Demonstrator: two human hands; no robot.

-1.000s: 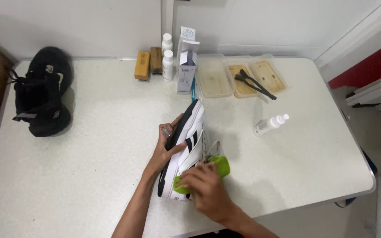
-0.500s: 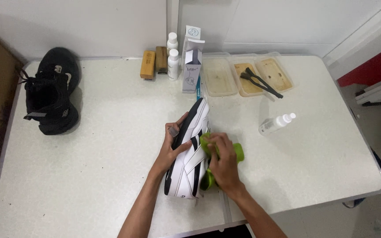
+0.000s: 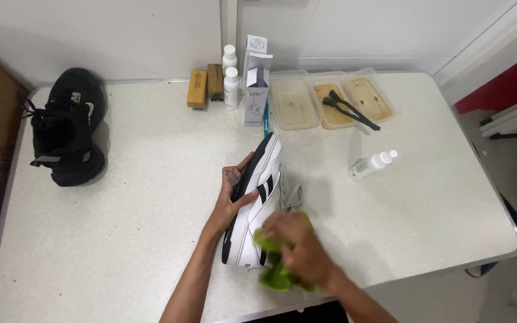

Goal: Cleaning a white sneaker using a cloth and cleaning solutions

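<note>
Near the front edge of the speckled white tabletop (image 3: 151, 197), the left hand (image 3: 234, 194) grips the white sneaker with black stripes and black sole (image 3: 257, 206) on its side, fingers wrapped round the sole. Half a second on, the right hand (image 3: 300, 248), closed on a crumpled green cloth (image 3: 279, 272), has slid down from mid-shoe to the heel end, so the wiping now covers that part.
</note>
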